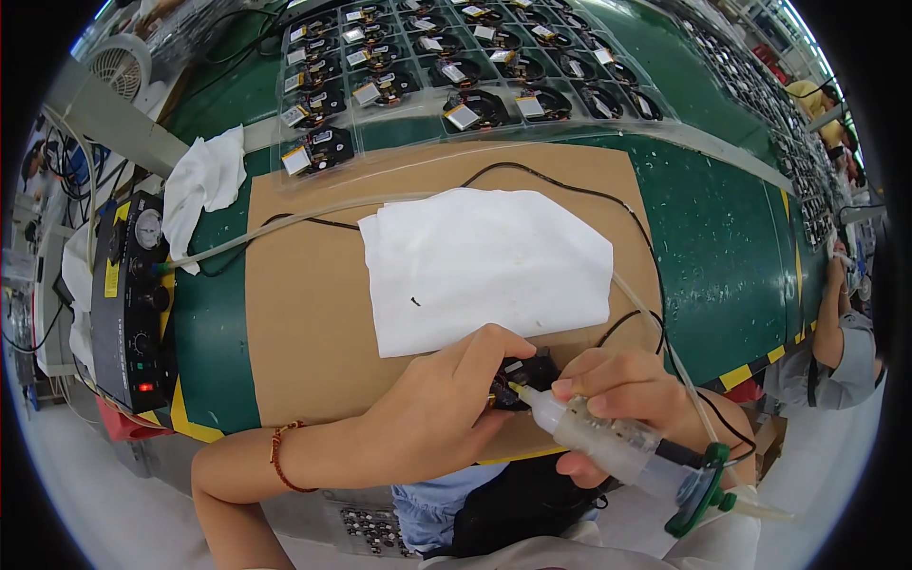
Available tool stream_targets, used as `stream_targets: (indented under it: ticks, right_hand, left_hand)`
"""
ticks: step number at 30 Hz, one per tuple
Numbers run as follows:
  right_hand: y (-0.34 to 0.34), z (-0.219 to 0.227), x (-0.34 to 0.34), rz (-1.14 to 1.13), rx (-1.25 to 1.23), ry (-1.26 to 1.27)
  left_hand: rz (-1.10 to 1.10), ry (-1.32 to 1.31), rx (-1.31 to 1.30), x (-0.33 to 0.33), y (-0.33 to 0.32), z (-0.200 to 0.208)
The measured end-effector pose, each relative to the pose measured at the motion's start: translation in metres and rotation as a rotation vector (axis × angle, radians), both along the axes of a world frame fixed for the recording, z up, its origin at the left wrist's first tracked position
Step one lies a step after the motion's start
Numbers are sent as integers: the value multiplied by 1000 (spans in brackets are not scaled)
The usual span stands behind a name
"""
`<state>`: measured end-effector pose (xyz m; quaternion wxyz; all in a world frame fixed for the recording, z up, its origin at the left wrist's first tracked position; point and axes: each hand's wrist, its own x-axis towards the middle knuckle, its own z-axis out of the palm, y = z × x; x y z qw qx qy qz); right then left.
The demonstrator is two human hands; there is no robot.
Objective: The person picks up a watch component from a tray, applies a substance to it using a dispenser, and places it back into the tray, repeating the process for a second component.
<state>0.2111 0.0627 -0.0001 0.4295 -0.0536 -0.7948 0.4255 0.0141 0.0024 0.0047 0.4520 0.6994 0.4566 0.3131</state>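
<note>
My left hand [442, 408] is closed on a small black electronic part [532, 369], steadying it at the near edge of the cardboard. In my right hand [632, 389] is a glue-dispensing syringe [608, 439] with a clear barrel and a green cap. Its yellowish tip points left at the black part, at or very near its surface; whether they touch cannot be made out. My left fingers hide much of the part. Just beyond both hands lies a white cloth [489, 266] on the brown cardboard sheet [304, 332].
Clear trays [432, 100] of round black parts with silver pieces stand at the back. A black dispenser box [128, 304] with a gauge is at left, beside a crumpled white cloth [204, 180]. A hose and black cable cross the cardboard. Another person [831, 332] sits at right.
</note>
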Motion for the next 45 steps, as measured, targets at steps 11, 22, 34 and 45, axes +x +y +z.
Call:
stream_targets:
  ticks: [11,22,34,45]
  right_hand:
    - [-8,-10,-5,-49,310,59]
    - [-11,-9,-5,-51,386,44]
    - [-10,-7,-6,-53,367,56]
    - [-9,-9,-9,-74,379,69]
  left_hand:
    - [56,66,-80,1,-3,5]
    - [79,35,-47,2,-4,1]
    - [85,35,-49,2,-5,0]
    - [91,25,-72,2,-4,-2]
